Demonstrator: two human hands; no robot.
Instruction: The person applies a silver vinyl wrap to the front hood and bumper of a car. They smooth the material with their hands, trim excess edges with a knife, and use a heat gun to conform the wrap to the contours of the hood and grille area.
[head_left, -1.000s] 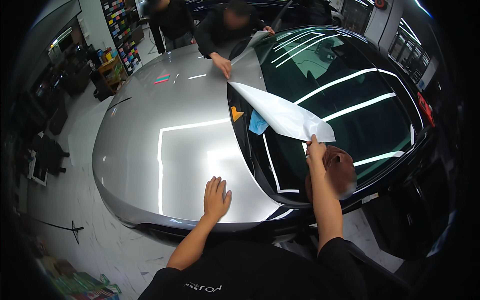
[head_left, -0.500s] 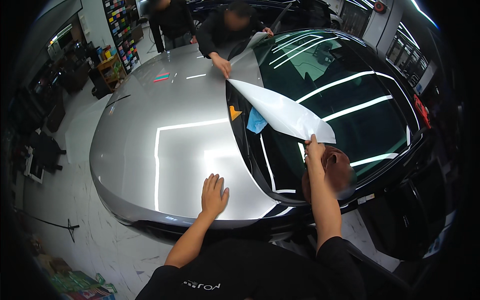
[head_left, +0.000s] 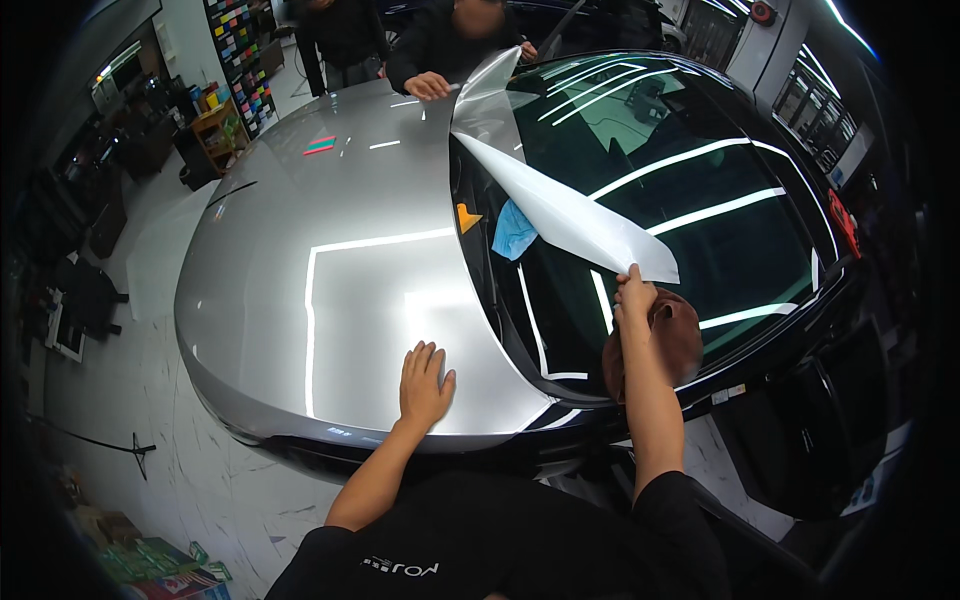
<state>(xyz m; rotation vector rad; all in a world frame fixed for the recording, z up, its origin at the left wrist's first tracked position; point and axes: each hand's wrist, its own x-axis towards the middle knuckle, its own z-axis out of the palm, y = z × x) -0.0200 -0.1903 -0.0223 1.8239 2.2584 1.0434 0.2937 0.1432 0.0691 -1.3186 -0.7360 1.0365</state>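
My left hand (head_left: pixel 426 388) lies flat on the silver-grey hood (head_left: pixel 375 310) of a car, fingers stretched out. My right hand (head_left: pixel 635 298) is closed on the near end of a long strip of film (head_left: pixel 575 220), white on its upturned side. From my fingers the strip runs over the dark windshield (head_left: pixel 740 185) and narrows at the hood's rear edge. Beneath it a blue cloth (head_left: pixel 514 232) sits at the windshield's base, and an orange squeegee-like piece (head_left: pixel 466 217) lies beside the hood edge. A brown, cloth-like thing (head_left: pixel 672 335), partly blurred, shows behind my right forearm.
Across the hood, a co-worker's hand (head_left: pixel 430 86) is near the far film flap (head_left: pixel 490 85); another person (head_left: pixel 340 40) stands beside them. A red and green striped piece (head_left: pixel 320 146) lies on the hood. Boxes (head_left: pixel 160 560) stand on the floor at lower left.
The co-worker's hand has moved off the film's narrow end, away from me. A grey flap of film now stands up at the far side. My hands have barely moved.
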